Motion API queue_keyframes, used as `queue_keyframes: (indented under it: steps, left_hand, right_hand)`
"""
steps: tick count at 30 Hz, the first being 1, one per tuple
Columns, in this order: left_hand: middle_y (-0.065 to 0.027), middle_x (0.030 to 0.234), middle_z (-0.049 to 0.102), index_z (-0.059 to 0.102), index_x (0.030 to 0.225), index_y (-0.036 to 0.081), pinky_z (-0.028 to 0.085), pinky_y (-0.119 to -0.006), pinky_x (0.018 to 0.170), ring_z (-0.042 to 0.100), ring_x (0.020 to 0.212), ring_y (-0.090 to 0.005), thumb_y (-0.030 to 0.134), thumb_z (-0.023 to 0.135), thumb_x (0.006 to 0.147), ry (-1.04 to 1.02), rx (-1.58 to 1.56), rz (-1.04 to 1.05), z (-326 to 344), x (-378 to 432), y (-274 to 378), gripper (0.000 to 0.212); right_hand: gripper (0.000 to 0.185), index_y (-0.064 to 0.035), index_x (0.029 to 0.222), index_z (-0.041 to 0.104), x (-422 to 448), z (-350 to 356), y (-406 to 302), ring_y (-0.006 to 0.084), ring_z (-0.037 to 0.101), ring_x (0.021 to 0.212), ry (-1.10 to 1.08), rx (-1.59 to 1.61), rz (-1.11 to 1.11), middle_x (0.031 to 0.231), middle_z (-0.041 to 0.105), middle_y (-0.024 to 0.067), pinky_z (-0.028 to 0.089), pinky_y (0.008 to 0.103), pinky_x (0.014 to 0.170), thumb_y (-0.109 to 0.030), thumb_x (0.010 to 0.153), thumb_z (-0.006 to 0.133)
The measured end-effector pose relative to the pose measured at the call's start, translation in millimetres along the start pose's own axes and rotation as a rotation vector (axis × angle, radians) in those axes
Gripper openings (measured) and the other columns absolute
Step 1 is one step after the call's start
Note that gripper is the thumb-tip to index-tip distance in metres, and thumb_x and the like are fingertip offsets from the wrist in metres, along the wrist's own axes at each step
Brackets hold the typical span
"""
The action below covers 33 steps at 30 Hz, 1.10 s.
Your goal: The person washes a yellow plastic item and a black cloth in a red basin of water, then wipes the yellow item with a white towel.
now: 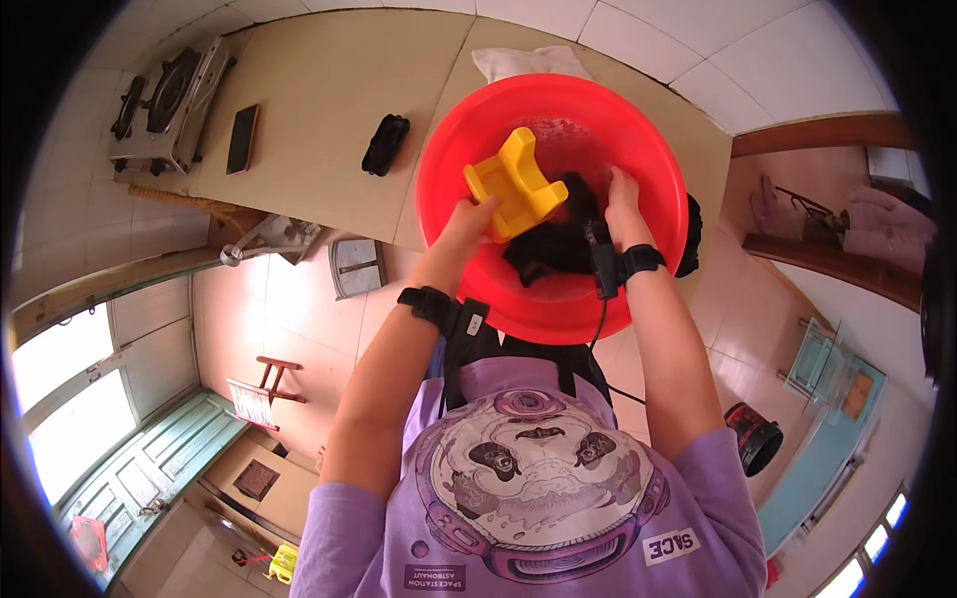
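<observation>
A large red plastic basin (552,96) rests at the counter's front edge, with part of it overhanging. My left hand (475,217) is over its left side, fingers and thumb closed on a yellow plastic piece (516,183) with raised, curved sides. The yellow piece is tilted above the basin's inside. Dark wet-looking cloth (552,250) lies in the bottom, under a little foamy water. My right hand (622,196) is inside the basin at the right, near the wall and beside the cloth. Its fingers are partly hidden, so any contact there cannot be made out.
On the tan counter (321,97) are a phone (243,139), a black case (386,145) and a gas stove (176,105) at far left. White cloth (531,63) sits behind the basin; black fabric (691,235) is at its right. A stool (262,392) and a black bucket (755,441) stand on the floor.
</observation>
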<state>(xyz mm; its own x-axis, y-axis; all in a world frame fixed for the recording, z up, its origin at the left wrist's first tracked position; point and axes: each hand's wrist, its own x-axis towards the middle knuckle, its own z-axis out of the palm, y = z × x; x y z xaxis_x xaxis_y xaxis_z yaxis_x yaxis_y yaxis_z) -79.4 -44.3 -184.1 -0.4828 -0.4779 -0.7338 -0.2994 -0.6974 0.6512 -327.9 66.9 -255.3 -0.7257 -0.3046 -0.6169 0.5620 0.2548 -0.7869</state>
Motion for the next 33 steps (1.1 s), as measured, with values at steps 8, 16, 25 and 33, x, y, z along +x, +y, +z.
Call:
queue_keyframes:
  steps: [8, 16, 25, 33]
  left_hand:
    - [-0.0168, 0.111, 0.054, 0.042, 0.118, -0.006, 0.051, -0.047, 0.074, 0.058, 0.098, -0.0289, 0.024, 0.060, 0.084, 0.059, 0.016, -0.113, 9, 9, -8, 0.049]
    - [-0.0164, 0.100, 0.055, 0.040, 0.115, -0.005, 0.053, -0.039, 0.062, 0.061, 0.086, -0.0283, 0.018, 0.059, 0.084, 0.113, -0.064, -0.091, 17, 14, -9, 0.044]
    - [-0.0121, 0.123, 0.045, 0.035, 0.126, 0.003, 0.047, -0.046, 0.086, 0.048, 0.113, -0.0292, 0.005, 0.047, 0.087, -0.205, -0.413, 0.153, 31, -8, 13, 0.040]
    - [-0.0124, 0.119, 0.048, 0.034, 0.126, 0.004, 0.051, -0.040, 0.080, 0.053, 0.106, -0.0279, 0.001, 0.045, 0.087, -0.328, -0.330, 0.162, 38, -19, 37, 0.041]
  right_hand:
    - [0.029, 0.0008, 0.104, 0.061, -125, 36, -88, 0.0186, 0.059, 0.094, -0.723, 0.029, -0.057, 0.102, 0.063, 0.0109, 0.042, 0.0281, 0.087, -0.018, 0.088, 0.044]
    - [0.029, 0.0033, 0.108, 0.059, -156, 50, -96, 0.0122, 0.053, 0.099, -0.686, -0.424, -0.327, 0.106, 0.061, 0.0069, 0.039, 0.0251, 0.088, -0.017, 0.091, 0.045]
    - [0.032, -0.0002, 0.117, 0.053, -136, 17, -77, 0.0143, 0.051, 0.108, -0.555, -0.186, -0.315, 0.114, 0.056, 0.0072, 0.037, 0.0263, 0.093, -0.019, 0.092, 0.044]
    - [0.037, -0.0069, 0.125, 0.046, -148, 12, -83, 0.0125, 0.050, 0.107, -0.513, -0.164, -0.252, 0.117, 0.053, 0.0034, 0.039, 0.0286, 0.089, -0.024, 0.092, 0.046]
